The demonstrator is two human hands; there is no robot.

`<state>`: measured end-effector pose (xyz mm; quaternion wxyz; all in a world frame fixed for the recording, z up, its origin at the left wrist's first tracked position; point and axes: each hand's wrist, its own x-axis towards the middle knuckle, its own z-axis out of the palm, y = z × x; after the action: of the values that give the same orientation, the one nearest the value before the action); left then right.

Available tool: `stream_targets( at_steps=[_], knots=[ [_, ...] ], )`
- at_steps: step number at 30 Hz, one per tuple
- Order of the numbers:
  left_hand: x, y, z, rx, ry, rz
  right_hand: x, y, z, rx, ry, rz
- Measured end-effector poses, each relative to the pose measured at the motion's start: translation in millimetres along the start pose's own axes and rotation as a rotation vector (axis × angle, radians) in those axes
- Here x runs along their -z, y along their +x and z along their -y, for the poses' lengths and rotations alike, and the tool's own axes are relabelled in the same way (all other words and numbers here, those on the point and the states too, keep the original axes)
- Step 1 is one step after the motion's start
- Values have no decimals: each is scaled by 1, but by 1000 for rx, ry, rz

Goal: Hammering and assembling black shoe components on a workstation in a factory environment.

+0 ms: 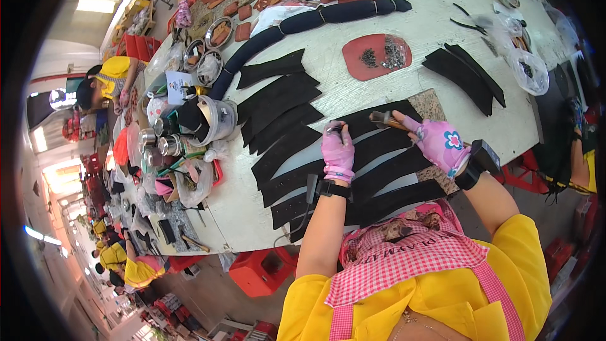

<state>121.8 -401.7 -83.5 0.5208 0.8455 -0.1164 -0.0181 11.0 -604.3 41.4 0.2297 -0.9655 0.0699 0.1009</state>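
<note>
My left hand [338, 155], in a pink glove, is closed over the black strips, its fingertips pinched on a small dark piece [336, 128] too small to name. To its right, my pink-gloved right hand [443, 144] grips a hammer [382, 119] by its wooden handle, with the metal head pointing toward the left hand. Beneath both hands, a curved black strip [394, 113] lies across a speckled stone slab [428, 103]. Several similar black strips [284, 186] overlap in rows to the left and nearer me.
Beyond the strips, a red pad [361, 71] carries small metal bits. More black pieces [464, 79] lie at the right. A long dark padded roll [278, 30] curves across the table, beside a clear bucket [219, 120] and jars. A red stool [262, 271] stands below the edge. Co-workers sit nearby.
</note>
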Motion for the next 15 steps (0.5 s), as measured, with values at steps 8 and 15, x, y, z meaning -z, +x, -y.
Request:
stream_targets(
  at_steps=[8,15],
  knots=[
    [-1,0,-9,-187,446,84,46,16,32,408,379,-2],
    [5,1,-12,29,73,7,19,29,7,128,127,-96]
  ],
)
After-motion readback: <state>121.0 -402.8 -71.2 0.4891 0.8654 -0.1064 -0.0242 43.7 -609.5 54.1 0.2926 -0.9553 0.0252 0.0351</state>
